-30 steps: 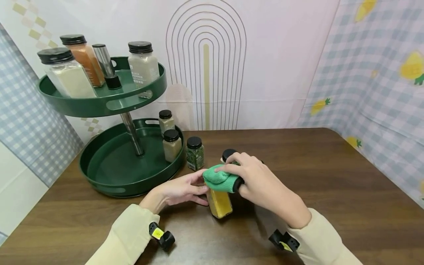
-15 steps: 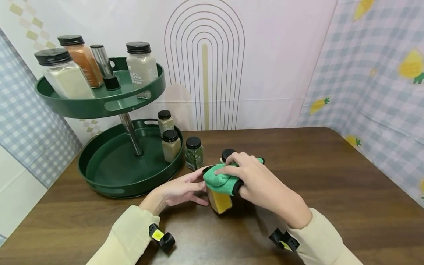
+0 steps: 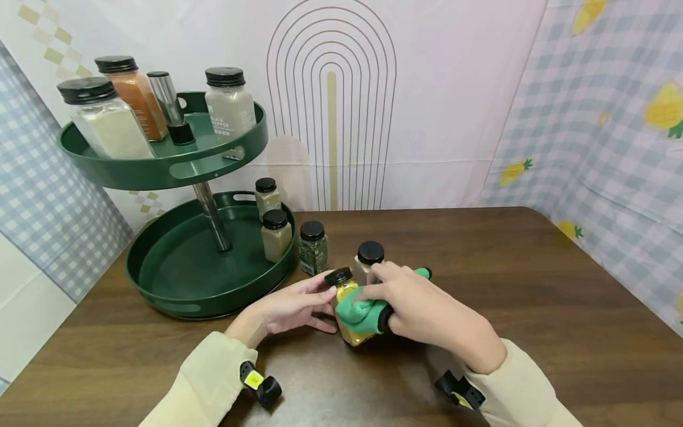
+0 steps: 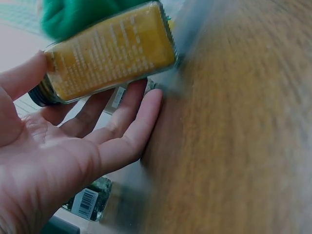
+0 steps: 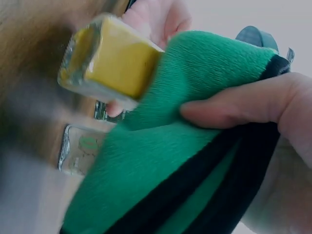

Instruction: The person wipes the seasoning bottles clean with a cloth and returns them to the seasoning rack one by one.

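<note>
A square glass spice jar of yellow powder (image 4: 112, 53) with a black lid leans in my left hand (image 3: 288, 307). The left thumb lies at the jar's neck, and its fingers curve behind the glass in the left wrist view. My right hand (image 3: 424, 308) grips a folded green cloth (image 5: 204, 61) with black edging. In the head view the cloth covers much of the jar's front, below the lid. Just behind them stands another jar with a black lid (image 3: 370, 253), its body partly hidden by the right hand.
A two-tier green rack (image 3: 184, 308) stands on the left. Its upper tray bears several jars and a silver cylinder (image 3: 169, 104). Two small jars sit in the lower tray, and a jar of green herbs (image 3: 313, 249) stands beside it on the wooden table (image 3: 507, 267).
The green cloth and right hand have slid down the yellow jar, uncovering its black lid. More of the jar behind shows. My left hand stays at the jar.
</note>
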